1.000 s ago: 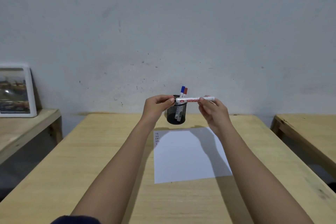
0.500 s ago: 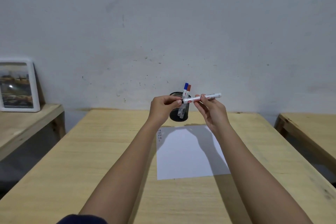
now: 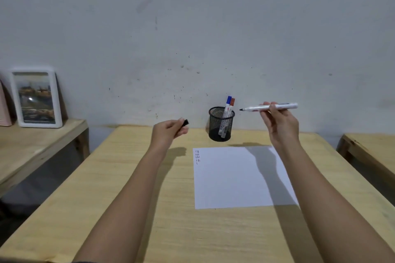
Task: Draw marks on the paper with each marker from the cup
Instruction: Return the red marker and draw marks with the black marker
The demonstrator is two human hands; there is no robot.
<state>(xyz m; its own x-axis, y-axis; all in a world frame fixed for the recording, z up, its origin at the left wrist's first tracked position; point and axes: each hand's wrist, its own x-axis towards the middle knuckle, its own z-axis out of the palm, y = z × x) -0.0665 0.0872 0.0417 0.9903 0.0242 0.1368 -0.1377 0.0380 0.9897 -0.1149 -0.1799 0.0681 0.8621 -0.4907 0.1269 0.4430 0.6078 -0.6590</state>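
Observation:
A white sheet of paper (image 3: 239,177) lies on the wooden table (image 3: 128,188), with several short dark marks near its top left corner. Behind it stands a black mesh cup (image 3: 221,124) holding a blue-capped marker (image 3: 227,107) and a red-capped marker (image 3: 231,107). My right hand (image 3: 281,123) holds an uncapped white marker (image 3: 270,107) level in the air to the right of the cup, its black tip pointing left. Left of the cup, my left hand (image 3: 170,131) pinches the black cap (image 3: 185,123).
A framed picture (image 3: 35,98) leans on the wall on a low wooden bench (image 3: 32,147) at the left. Another wooden table edge (image 3: 372,149) shows at the far right. The grey wall rises right behind the cup.
The cap has come off the marker. My hands, together in front of the cup before, have moved apart: the left one leftward with the cap, the right one rightward with the marker.

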